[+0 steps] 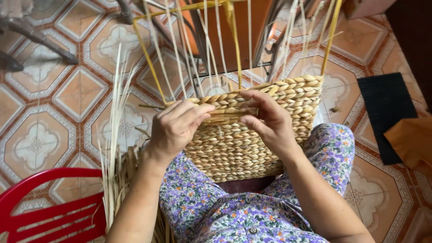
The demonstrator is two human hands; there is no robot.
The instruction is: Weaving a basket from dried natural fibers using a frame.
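Both hands pinch the top edge of a woven basket (245, 135) on the lap: left hand (175, 128) and right hand (267, 119), each grip tight on it.

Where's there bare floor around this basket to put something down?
Bare tiled floor lies at the left, between the loose straw bundle and the chair legs. A smaller patch sits at the right, between the knee and the black mat. It is crowded at the basket, where both hands work among upright strands.
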